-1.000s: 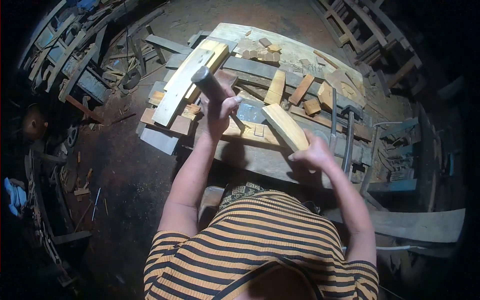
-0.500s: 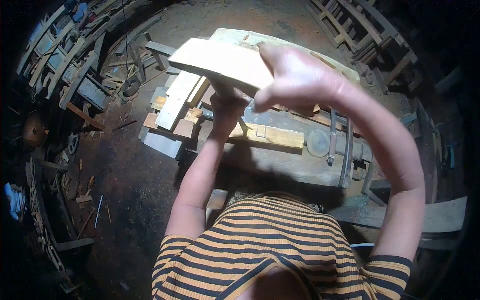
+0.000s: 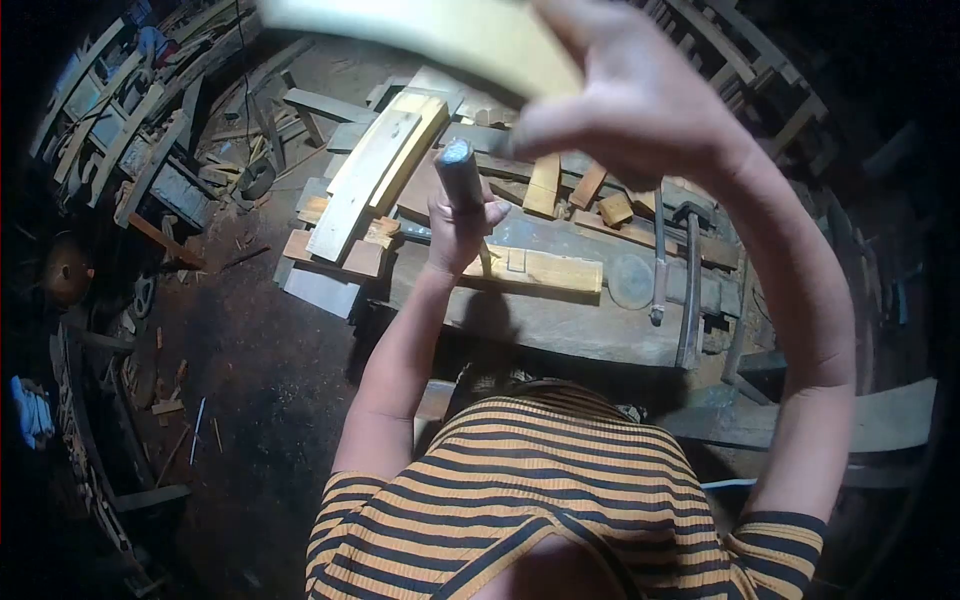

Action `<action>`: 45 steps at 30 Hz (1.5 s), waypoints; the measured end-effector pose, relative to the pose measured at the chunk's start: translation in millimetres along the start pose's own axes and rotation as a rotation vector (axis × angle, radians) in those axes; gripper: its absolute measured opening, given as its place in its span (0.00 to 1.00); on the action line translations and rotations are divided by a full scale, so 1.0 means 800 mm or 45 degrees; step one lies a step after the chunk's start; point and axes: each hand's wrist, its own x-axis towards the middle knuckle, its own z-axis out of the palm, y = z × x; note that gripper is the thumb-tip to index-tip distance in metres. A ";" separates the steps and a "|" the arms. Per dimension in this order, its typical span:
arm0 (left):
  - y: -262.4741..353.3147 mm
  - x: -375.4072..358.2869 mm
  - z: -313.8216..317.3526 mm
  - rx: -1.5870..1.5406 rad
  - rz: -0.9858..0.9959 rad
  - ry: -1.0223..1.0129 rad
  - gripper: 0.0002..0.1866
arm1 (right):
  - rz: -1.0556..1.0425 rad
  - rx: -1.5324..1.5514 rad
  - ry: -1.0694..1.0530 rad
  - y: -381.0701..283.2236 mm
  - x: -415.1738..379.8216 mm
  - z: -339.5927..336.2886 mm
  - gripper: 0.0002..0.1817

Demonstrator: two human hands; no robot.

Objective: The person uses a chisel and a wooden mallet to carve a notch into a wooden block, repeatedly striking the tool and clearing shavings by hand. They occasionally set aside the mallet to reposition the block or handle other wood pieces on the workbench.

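Note:
My left hand (image 3: pixel 457 232) is wrapped round an upright chisel (image 3: pixel 460 183), whose worn, shiny top end points up at me. The chisel's blade comes down onto a pale yellow piece of wood (image 3: pixel 560 273) lying along the near side of the workbench. A small rectangle is marked on that wood just right of the blade. Raised above the bench, my right hand (image 3: pixel 645 105) grips a thick, pale wooden block (image 3: pixel 430 32), blurred and partly cut off by the top edge. The block is apart from the chisel.
The workbench (image 3: pixel 600 335) bears long boards (image 3: pixel 365 185) on the left and small offcuts (image 3: pixel 616 208) behind. A bar clamp (image 3: pixel 690 300) lies at its right. Timber racks (image 3: pixel 150 190) and scattered scraps stand around. A person (image 3: pixel 152 45) is at the far upper left.
My right hand has lifted the wooden block up and away from the chisel, uncovering the chisel's top and the offcuts behind. My left hand stays in about the same place.

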 end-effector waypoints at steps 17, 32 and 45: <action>-0.001 0.003 0.010 0.096 -0.039 0.154 0.08 | 0.359 -0.158 -0.062 0.040 -0.073 0.046 0.42; -0.033 -0.014 -0.051 -0.617 -0.024 0.564 0.09 | 1.159 -0.063 0.003 0.187 -0.228 0.197 0.50; 0.012 -0.020 -0.045 -0.854 0.100 0.518 0.06 | 1.135 -0.134 -0.108 0.188 -0.226 0.192 0.54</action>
